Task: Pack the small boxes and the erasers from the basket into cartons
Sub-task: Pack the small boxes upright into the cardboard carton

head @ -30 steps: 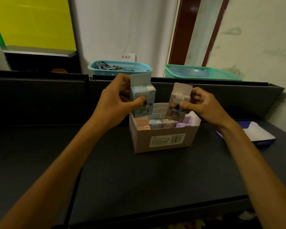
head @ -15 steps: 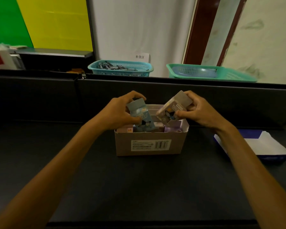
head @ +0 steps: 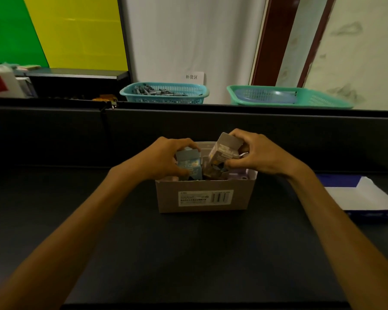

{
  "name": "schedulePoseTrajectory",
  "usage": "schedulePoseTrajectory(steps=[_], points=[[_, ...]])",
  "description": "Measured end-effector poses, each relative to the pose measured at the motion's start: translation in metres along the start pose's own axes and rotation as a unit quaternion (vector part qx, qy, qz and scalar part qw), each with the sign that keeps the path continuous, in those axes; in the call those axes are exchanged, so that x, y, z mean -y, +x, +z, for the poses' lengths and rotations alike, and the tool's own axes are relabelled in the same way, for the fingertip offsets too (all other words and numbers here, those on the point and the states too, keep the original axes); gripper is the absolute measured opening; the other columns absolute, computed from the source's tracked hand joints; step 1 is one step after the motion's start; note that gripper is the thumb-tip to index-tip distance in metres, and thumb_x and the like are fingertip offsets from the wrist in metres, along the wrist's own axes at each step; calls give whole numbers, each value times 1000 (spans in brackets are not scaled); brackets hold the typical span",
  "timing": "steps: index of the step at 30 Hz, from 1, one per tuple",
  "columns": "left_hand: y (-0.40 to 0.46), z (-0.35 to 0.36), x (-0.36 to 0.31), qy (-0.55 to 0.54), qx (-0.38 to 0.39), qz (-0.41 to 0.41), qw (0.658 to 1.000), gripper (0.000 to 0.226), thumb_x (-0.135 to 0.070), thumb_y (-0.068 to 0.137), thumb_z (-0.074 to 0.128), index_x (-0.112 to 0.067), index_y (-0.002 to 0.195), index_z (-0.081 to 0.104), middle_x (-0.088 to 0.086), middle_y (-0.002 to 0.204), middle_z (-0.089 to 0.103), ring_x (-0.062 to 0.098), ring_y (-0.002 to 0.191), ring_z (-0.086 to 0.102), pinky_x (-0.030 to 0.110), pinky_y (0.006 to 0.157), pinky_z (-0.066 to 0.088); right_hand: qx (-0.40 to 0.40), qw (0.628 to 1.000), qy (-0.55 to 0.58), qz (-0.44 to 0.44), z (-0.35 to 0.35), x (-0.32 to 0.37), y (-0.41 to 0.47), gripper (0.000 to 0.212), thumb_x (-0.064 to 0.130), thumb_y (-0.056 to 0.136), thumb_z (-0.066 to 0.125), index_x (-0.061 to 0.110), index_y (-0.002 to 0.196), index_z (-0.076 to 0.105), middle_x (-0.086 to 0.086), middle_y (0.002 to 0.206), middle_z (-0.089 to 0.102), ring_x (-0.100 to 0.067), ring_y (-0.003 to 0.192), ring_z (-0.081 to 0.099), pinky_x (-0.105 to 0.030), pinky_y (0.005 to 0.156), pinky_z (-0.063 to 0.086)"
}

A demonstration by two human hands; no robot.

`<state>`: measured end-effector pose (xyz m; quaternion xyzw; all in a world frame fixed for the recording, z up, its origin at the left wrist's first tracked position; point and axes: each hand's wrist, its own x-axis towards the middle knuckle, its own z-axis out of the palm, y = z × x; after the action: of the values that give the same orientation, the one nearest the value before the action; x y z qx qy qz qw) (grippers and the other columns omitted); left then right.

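**Two small boxes held at the carton mouth**

A blue small box [head: 187, 163] is gripped by the left hand [head: 164, 158], partly sunk into the open carton [head: 203, 198] on the dark bench [head: 188, 253]. A grey small box [head: 223, 153], tilted above the carton, is pinched by the right hand [head: 259, 153].

Left hand [head: 164, 158] fingers curled gripping, right hand [head: 259, 154] curled pinching, forearms converging

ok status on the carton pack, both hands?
Left hand grips blue small box, partly down in carton. Right hand grips tan small box, tilted over the opening. Carton already holds other boxes; no obstruction seen.
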<state>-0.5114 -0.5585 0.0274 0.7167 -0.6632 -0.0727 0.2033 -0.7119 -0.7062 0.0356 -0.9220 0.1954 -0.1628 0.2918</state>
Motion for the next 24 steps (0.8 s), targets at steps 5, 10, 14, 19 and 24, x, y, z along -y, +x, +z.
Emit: schedulePoseTrajectory(steps=[5, 10, 14, 19, 24], points=[[4, 5, 1, 27, 19, -2, 999, 61, -26, 76, 74, -36, 129, 45, -13, 104, 50, -2, 72, 53, 12, 59, 42, 46, 998, -41, 26, 4, 4, 2, 44, 22, 76, 77, 31, 111, 52, 15, 104, 58, 2, 93, 58, -10, 68, 46], [15, 17, 4, 97, 25, 19, 995, 59, -32, 74, 76, -35, 127, 50, -5, 115, 62, 7, 96, 58, 30, 88, 51, 81, 986, -144, 28, 18, 14, 8, 45, 21, 78, 75, 24, 119, 55, 11, 107, 59, -5, 95, 58, -21, 83, 49], [19, 18, 2, 107, 30, 19, 994, 56, -30, 76, 74, -32, 127, 51, -5, 116, 62, 7, 99, 58, 30, 91, 49, 91, 971, -221, 27, 24, 16, 16, 35, 30, 80, 72, 25, 113, 61, 5, 112, 61, -9, 100, 55, -35, 90, 49], [15, 16, 4, 88, 55, 15, 994, 50, -25, 78, 72, -27, 124, 54, -5, 117, 62, 7, 103, 58, 18, 85, 43, 122, 970, -209, 35, 20, 16, 20, 35, 33, 80, 72, 26, 113, 62, 10, 111, 59, -7, 101, 54, -25, 86, 46], [16, 20, 5, 99, 60, 19, 993, 40, -24, 80, 70, -24, 118, 58, -3, 115, 62, 5, 99, 56, 18, 83, 46, 95, 966, -239, 23, 27, 12, 25, 33, 33, 79, 74, 26, 109, 62, 16, 94, 51, -1, 87, 47, -18, 75, 34]])
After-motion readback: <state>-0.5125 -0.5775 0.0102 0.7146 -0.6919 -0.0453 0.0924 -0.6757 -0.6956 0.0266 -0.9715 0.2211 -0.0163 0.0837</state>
